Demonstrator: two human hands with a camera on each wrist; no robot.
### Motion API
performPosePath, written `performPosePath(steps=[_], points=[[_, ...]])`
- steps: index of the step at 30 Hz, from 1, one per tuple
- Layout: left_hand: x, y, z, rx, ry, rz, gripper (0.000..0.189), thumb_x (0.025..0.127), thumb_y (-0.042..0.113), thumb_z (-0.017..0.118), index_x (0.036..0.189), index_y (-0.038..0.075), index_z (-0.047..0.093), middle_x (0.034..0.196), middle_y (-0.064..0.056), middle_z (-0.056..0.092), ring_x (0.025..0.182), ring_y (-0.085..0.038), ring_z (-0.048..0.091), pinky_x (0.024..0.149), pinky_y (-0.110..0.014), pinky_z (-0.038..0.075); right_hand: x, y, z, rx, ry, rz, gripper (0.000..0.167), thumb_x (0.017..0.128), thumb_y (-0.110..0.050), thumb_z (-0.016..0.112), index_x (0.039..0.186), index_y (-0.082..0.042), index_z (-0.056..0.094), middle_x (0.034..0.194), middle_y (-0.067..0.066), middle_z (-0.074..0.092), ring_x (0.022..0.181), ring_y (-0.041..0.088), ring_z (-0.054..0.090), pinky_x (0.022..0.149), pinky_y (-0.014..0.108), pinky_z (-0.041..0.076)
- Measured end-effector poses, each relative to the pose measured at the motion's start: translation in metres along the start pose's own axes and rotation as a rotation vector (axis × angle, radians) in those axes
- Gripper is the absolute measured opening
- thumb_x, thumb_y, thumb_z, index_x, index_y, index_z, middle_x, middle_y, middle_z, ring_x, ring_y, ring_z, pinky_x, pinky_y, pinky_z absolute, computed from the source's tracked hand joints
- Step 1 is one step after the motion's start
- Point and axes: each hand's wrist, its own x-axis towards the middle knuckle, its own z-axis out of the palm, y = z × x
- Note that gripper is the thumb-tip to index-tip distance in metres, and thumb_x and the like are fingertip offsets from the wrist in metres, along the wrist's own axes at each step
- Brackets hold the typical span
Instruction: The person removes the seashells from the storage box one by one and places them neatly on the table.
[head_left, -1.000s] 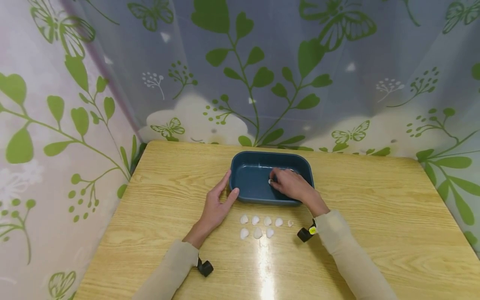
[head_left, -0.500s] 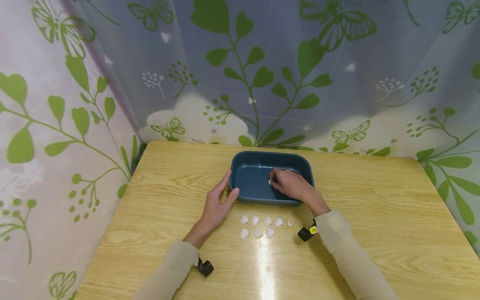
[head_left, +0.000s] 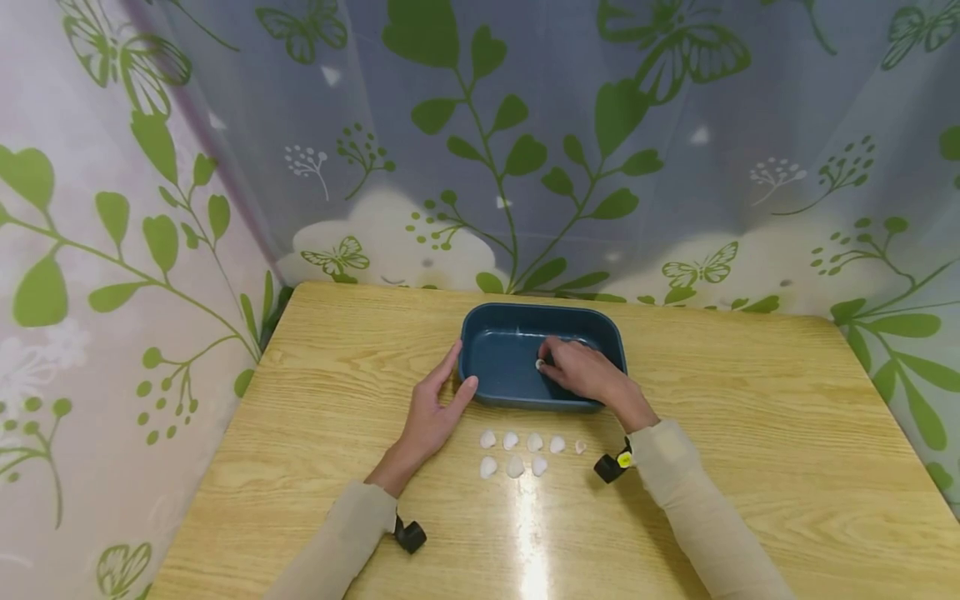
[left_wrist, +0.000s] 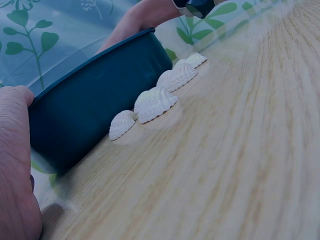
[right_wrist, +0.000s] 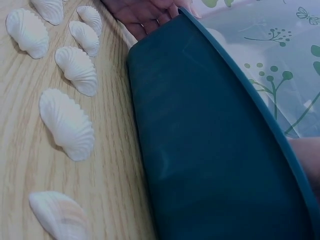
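A dark blue rectangular dish [head_left: 498,354] stands at the back of the table. My right hand [head_left: 583,369] reaches inside it, thumb and fingertips pinching a small whitish seashell [head_left: 539,364] low over the dish floor. Against the dish's left end lies my left hand [head_left: 429,417], fingers extended along the wall and thumb at the front left corner. The left wrist view shows that thumb [left_wrist: 22,94] right at the rim. In the right wrist view the dish wall hides most of the right hand.
Several white ribbed seashells [head_left: 515,467] lie in two rows in front of the dish. A smaller pinkish shell [right_wrist: 59,215] ends the back row at the right. Patterned cloth [head_left: 555,225] hangs behind the wooden table [head_left: 750,417] and at its left.
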Motion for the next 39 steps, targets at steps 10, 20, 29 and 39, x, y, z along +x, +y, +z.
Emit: performPosePath(steps=[10,20,29,39], points=[[-0.001,0.001,0.001,0.003,0.004,-0.010,0.062,0.105,0.010,0.063,0.159,-0.004,0.036,0.165,-0.019,0.036,0.153,-0.027,0.033,0.126,-0.040,0.028,-0.001,-0.001,0.001,-0.002,0.004,-0.026,0.019,0.106,-0.017,0.064,0.120,-0.005,0.067,0.096,0.005,0.071,0.066,0.008,0.058,0.061,0.030,0.051],[0.000,0.002,0.001,-0.004,0.000,-0.011,0.061,0.106,0.011,0.062,0.159,-0.005,0.036,0.165,-0.018,0.036,0.154,-0.026,0.033,0.127,-0.038,0.027,-0.003,-0.002,-0.002,0.006,-0.022,-0.022,0.021,0.107,-0.018,0.063,0.122,-0.003,0.064,0.100,0.006,0.070,0.068,0.008,0.058,0.064,0.031,0.052],[0.000,0.004,0.000,0.009,-0.006,-0.017,0.061,0.106,0.012,0.062,0.159,-0.003,0.036,0.165,-0.017,0.036,0.153,-0.024,0.034,0.126,-0.035,0.028,-0.007,-0.004,-0.007,0.011,-0.007,-0.044,0.021,0.107,-0.018,0.063,0.121,-0.003,0.064,0.077,-0.002,0.059,0.060,0.010,0.050,0.058,0.029,0.044],[0.000,0.003,0.000,0.009,0.000,-0.020,0.061,0.106,0.012,0.062,0.159,-0.003,0.036,0.165,-0.017,0.037,0.153,-0.025,0.034,0.126,-0.037,0.028,-0.020,-0.011,-0.014,-0.006,0.026,-0.073,0.020,0.107,-0.018,0.063,0.121,-0.003,0.063,0.071,-0.004,0.054,0.058,0.009,0.047,0.055,0.027,0.040]])
